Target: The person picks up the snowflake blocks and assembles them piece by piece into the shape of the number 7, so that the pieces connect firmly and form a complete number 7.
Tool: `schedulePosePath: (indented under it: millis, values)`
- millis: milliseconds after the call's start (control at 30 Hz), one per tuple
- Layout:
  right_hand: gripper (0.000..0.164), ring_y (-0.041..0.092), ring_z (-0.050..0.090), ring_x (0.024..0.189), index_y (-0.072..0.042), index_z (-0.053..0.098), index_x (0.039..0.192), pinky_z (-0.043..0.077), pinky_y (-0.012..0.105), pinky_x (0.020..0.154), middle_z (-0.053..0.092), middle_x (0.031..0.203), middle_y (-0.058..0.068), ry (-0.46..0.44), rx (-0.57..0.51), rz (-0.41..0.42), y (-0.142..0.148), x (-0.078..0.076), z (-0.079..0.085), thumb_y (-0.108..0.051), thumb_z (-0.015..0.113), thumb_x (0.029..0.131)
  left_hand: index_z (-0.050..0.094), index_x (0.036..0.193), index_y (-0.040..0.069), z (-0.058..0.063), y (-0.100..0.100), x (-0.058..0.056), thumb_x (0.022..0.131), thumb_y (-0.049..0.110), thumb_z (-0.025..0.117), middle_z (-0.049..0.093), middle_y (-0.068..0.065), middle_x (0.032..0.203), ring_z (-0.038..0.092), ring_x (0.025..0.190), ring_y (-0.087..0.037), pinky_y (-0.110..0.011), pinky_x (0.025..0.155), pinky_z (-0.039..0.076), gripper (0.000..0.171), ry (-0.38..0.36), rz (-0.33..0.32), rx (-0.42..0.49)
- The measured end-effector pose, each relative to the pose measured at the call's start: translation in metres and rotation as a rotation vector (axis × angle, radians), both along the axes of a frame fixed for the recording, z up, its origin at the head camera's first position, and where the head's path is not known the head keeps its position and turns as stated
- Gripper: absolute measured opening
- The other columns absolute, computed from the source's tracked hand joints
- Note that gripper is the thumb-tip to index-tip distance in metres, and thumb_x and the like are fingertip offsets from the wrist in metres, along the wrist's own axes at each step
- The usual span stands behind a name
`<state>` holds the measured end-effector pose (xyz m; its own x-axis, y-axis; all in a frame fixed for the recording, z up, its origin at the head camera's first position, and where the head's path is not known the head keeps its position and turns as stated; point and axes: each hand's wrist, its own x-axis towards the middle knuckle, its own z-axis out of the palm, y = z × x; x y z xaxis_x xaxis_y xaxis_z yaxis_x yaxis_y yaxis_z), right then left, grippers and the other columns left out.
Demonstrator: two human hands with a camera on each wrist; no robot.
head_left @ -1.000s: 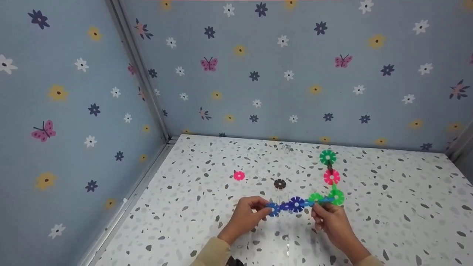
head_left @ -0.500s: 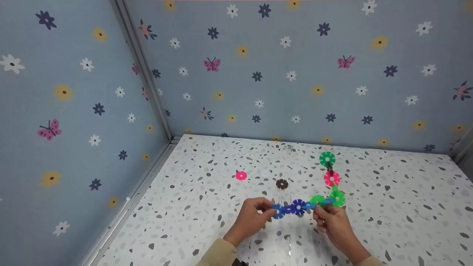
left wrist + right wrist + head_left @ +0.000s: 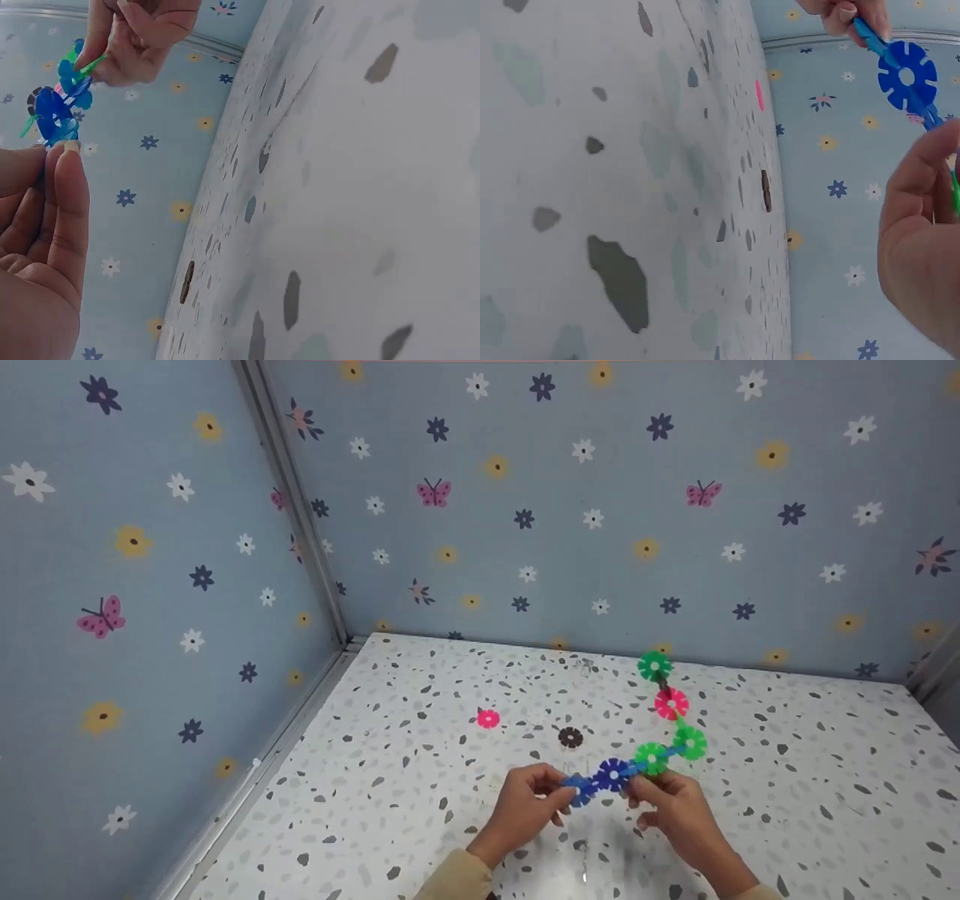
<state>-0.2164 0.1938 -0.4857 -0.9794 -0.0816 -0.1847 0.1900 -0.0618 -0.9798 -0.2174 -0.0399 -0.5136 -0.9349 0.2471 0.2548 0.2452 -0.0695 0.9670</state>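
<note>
A chain of notched plastic discs [image 3: 613, 775] is held above the table between both hands. My left hand [image 3: 526, 808] pinches the blue disc [image 3: 581, 790] at its near left end. My right hand [image 3: 679, 814] pinches the chain at a light blue disc [image 3: 636, 767] beside the dark blue one. Beyond the right hand come two green discs, a pink disc [image 3: 671, 704] and a dark green disc [image 3: 655, 666] at the far end. In the right wrist view the dark blue disc [image 3: 907, 76] shows face-on between the hands. The fingers partly cover both gripped discs.
A loose pink disc [image 3: 488, 718] and a loose dark brown disc [image 3: 571, 737] lie on the speckled white table [image 3: 420, 690], left of the chain. Flower-printed walls [image 3: 555, 540] stand behind and at the left, with a metal strip [image 3: 292, 495] in their corner.
The right hand's grip has shifted along the chain toward the dark blue disc, uncovering more of a green disc. The chain's far end has risen, and the left hand has moved slightly right.
</note>
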Motion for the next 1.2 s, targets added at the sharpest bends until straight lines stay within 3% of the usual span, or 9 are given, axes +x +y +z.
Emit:
schedulePosePath:
  millis: [167,267,467,567,767,833,933,1033,1200]
  values:
    - [0.017,0.019,0.060,0.079,0.001,0.066,0.103,0.054,0.030,0.059,0.066,0.088,0.011,-0.051,-0.004,0.039,-0.006,0.000,-0.009,-0.014,0.067,0.095,0.068,0.095,-0.002,-0.002,0.005,-0.004,0.089,0.004,0.072,0.071,-0.004,0.080,0.065,0.066,-0.010,-0.026,0.052,0.055,0.010,-0.020,-0.081,-0.008]
    - [0.016,0.019,0.061,0.079,0.003,0.064,0.104,0.055,0.030,0.059,0.067,0.089,0.013,-0.039,0.001,-0.019,-0.011,-0.001,-0.013,-0.010,0.065,0.096,0.068,0.095,0.000,-0.004,0.006,-0.008,0.089,0.006,0.072,0.071,-0.001,0.079,0.065,0.066,-0.009,-0.023,0.051,0.053,0.010,-0.018,-0.107,-0.032]
    - [0.008,0.023,0.064,0.080,0.006,0.062,0.101,0.057,0.035,0.060,0.067,0.087,0.016,-0.016,0.014,-0.135,-0.012,-0.004,-0.015,0.001,0.060,0.096,0.070,0.103,0.005,-0.007,-0.006,-0.028,0.092,0.022,0.071,0.070,0.003,0.091,0.063,0.069,-0.011,-0.024,0.056,0.052,0.021,0.020,-0.126,-0.198]
    - [0.007,0.023,0.064,0.079,0.006,0.063,0.100,0.057,0.036,0.061,0.067,0.086,0.016,-0.017,0.029,-0.144,-0.009,-0.005,-0.016,0.002,0.059,0.096,0.068,0.107,0.005,-0.009,-0.022,-0.047,0.093,0.024,0.069,0.066,0.003,0.094,0.060,0.069,-0.011,-0.025,0.057,0.050,0.023,0.016,-0.025,-0.285]
    - [0.008,0.022,0.063,0.079,0.005,0.064,0.102,0.058,0.037,0.063,0.067,0.086,0.015,-0.026,0.014,-0.114,-0.004,-0.006,-0.017,0.000,0.061,0.096,0.066,0.111,0.002,-0.006,-0.053,-0.094,0.090,0.009,0.069,0.060,-0.004,0.094,0.055,0.079,-0.017,-0.034,0.071,0.047,0.022,0.012,0.354,-0.568]
    - [0.009,0.023,0.063,0.079,0.004,0.064,0.103,0.057,0.037,0.063,0.067,0.087,0.015,-0.030,0.019,-0.108,-0.003,-0.006,-0.016,-0.001,0.061,0.096,0.065,0.113,0.001,-0.004,-0.060,-0.108,0.090,0.008,0.068,0.059,-0.009,0.100,0.058,0.085,-0.021,-0.039,0.076,0.049,0.024,-0.020,0.438,-0.654]
    - [0.010,0.023,0.063,0.080,0.004,0.065,0.105,0.057,0.037,0.062,0.067,0.088,0.015,-0.038,0.026,-0.109,-0.002,-0.006,-0.015,0.000,0.061,0.096,0.064,0.118,0.000,-0.005,-0.068,-0.123,0.090,0.008,0.067,0.057,-0.016,0.114,0.062,0.098,-0.029,-0.044,0.085,0.051,0.029,-0.101,0.502,-0.721]
    - [0.010,0.023,0.064,0.080,0.005,0.065,0.104,0.057,0.037,0.063,0.067,0.089,0.016,-0.041,0.026,-0.110,-0.001,-0.006,-0.015,0.000,0.061,0.096,0.063,0.121,-0.003,-0.009,-0.073,-0.134,0.092,0.011,0.066,0.052,-0.025,0.129,0.062,0.104,-0.035,-0.048,0.090,0.050,0.033,-0.154,0.522,-0.790]
    - [0.010,0.022,0.063,0.079,0.005,0.065,0.103,0.057,0.036,0.063,0.066,0.090,0.018,-0.050,0.031,-0.114,-0.001,-0.004,-0.017,0.000,0.061,0.096,0.064,0.109,-0.004,-0.014,-0.075,-0.140,0.093,0.019,0.068,0.043,-0.033,0.141,0.064,0.090,-0.034,-0.049,0.085,0.052,0.029,-0.186,0.541,-0.898]
